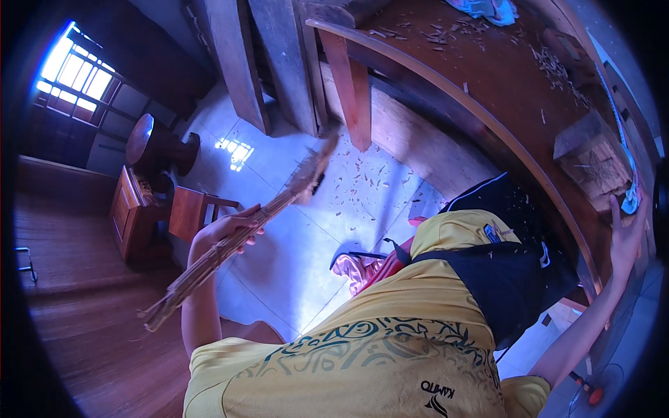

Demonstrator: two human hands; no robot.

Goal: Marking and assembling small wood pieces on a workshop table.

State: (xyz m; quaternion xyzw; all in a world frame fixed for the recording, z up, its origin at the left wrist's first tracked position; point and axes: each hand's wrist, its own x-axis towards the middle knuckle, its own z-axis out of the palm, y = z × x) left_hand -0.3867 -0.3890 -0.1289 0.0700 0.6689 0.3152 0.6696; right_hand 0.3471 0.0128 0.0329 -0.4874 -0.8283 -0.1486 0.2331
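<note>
My left hand (230, 233) is closed around a bundled straw broom (208, 277), held slantwise above the tiled floor with its frayed tip toward upper centre. My right hand (624, 233) rests at the right edge of a curved brown wooden desk (502, 70), fingers extended, beside a rough wooden block (589, 160) and a hanging light-blue cord with a bunched end (631, 195). Whether its fingertips touch the cord is hard to tell. Wood shavings (383, 31) lie on the desktop and on the floor beneath my broom.
Planks (272, 63) lean beside the desk. A round dark wooden object (139, 139), a wooden cabinet (129, 216) and a small wooden piece of furniture (187, 212) stand at left, near a barred window (77, 70). Pink cloth (352, 272) lies low near my body; blue cloth (481, 8) sits on the desktop.
</note>
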